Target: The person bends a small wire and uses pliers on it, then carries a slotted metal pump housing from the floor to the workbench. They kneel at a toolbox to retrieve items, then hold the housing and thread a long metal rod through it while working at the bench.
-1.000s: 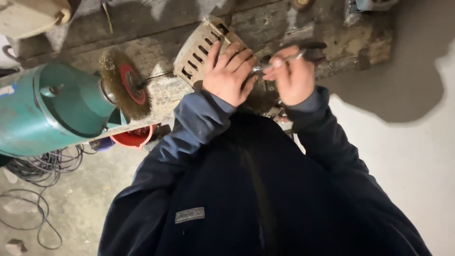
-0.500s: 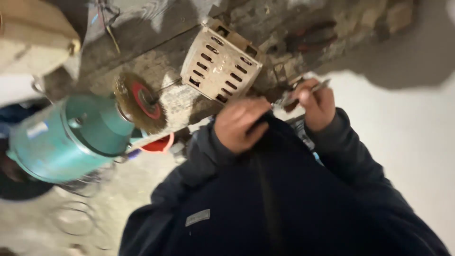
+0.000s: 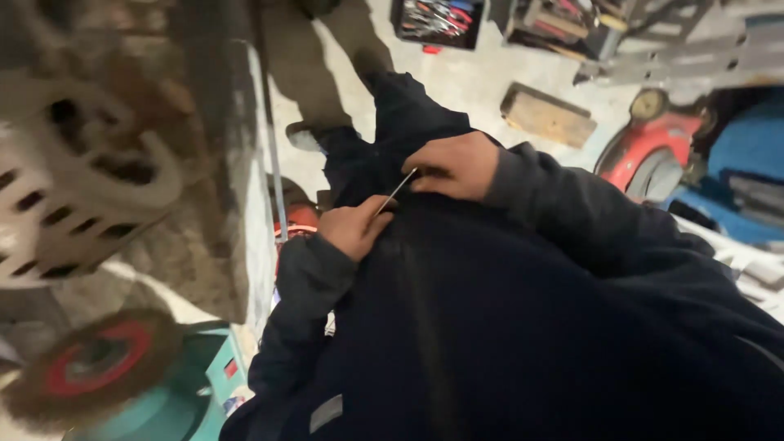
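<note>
My left hand and my right hand are close together in front of my dark jacket. A thin metal tool runs between them; the right hand's fingers hold its upper end and the left fist closes on its lower end. The pale slotted metal housing lies blurred on the rough workbench at the left, well clear of both hands.
A wire brush wheel with a red hub sits on a teal bench grinder at the bottom left. A red bucket stands under the bench. Beyond lie a tool tray, a wooden block and a red machine.
The view has swung sharply. Both hands have come off the slotted housing and drawn back to my chest. The thin tool, earlier in the right hand alone, is now held between both hands.
</note>
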